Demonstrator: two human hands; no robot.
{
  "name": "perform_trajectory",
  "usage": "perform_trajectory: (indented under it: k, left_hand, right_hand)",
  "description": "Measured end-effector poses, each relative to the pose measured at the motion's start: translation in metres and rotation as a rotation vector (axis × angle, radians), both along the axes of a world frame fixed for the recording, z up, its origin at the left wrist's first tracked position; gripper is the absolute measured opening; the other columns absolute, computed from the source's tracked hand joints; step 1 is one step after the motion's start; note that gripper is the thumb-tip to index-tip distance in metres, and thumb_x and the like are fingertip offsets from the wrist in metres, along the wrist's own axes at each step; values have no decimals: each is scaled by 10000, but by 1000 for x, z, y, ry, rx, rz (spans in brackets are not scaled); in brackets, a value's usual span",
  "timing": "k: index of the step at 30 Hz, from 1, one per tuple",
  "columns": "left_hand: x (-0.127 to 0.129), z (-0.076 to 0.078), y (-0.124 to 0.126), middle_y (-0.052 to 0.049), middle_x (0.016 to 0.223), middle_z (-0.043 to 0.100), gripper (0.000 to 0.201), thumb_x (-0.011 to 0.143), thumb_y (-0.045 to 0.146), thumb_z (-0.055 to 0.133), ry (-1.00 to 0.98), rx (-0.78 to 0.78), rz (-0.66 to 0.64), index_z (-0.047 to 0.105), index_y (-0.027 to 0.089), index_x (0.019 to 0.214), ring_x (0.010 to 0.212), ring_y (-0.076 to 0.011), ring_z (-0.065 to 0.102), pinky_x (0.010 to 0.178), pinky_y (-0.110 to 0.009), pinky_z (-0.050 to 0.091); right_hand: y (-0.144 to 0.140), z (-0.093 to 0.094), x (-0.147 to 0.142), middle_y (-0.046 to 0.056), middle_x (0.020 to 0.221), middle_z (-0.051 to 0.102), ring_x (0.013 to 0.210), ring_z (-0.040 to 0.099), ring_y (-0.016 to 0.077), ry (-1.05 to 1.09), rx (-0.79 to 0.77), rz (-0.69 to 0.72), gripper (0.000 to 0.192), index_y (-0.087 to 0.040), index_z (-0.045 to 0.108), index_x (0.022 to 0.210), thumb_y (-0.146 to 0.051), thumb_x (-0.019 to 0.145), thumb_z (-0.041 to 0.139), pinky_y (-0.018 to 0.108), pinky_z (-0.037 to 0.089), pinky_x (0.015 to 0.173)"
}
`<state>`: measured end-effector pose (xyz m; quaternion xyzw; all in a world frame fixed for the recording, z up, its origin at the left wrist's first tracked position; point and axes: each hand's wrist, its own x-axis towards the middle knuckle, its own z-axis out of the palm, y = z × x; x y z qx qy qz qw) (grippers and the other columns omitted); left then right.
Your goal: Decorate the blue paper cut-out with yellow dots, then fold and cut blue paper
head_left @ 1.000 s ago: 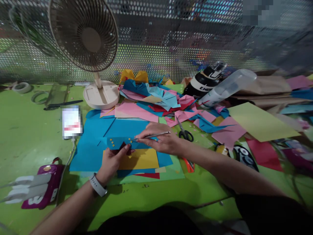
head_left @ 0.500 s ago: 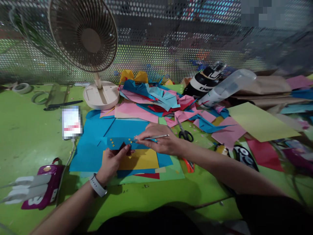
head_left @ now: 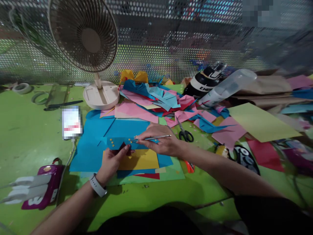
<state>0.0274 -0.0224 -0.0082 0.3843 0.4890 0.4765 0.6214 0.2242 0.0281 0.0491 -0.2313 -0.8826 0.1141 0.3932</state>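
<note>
Mid-frame, the right hand [head_left: 162, 143] pinches tweezers [head_left: 151, 138] over blue paper [head_left: 97, 137]; the left hand [head_left: 111, 161] grips what looks like a dark red scrap [head_left: 122, 147]. Bare table [head_left: 29, 140] lies left.

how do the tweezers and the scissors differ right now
The tweezers are held in the right hand, lifted over the blue paper; the scissors lie untouched on the table. The tweezers are thin, bare silver metal; the scissors have black loop handles. The tweezers lie nearly level, tips toward the left hand; the scissors point away from the person. Both have metal tips.
</note>
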Motion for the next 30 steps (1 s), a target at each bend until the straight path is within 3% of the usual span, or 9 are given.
perform_trajectory:
  k: [7, 14, 30]
  left_hand:
    - [-1, -1, -1, -37, 657, 712, 231, 707, 358, 758, 10, 1, -12, 707, 136, 747, 682, -182, 687, 680, -273, 525]
    - [-1, -1, 1, -31, 643, 711, 221, 701, 346, 765, 5, 2, 2, 691, 138, 712, 694, -189, 698, 685, -272, 532]
    - [-3, -5, -1, -30, 659, 716, 212, 729, 350, 744, 22, 13, -12, 701, 142, 735, 718, -197, 703, 702, -278, 536]
  right_hand:
    - [-2, -4, 0, 22, 804, 743, 662, 639, 137, 16, 13, -12, 83, -209, 643, 888, -272, 894, 590, 277, 467, 657]
    - [-5, -10, 4, 42, 778, 738, 668, 632, 152, 147, -103, -59, 50, -196, 652, 889, -224, 850, 640, 277, 466, 613]
    - [-16, -16, 5, 49, 849, 745, 748, 679, 179, 218, -235, -74, 95, -218, 659, 924, -198, 831, 659, 306, 527, 659]
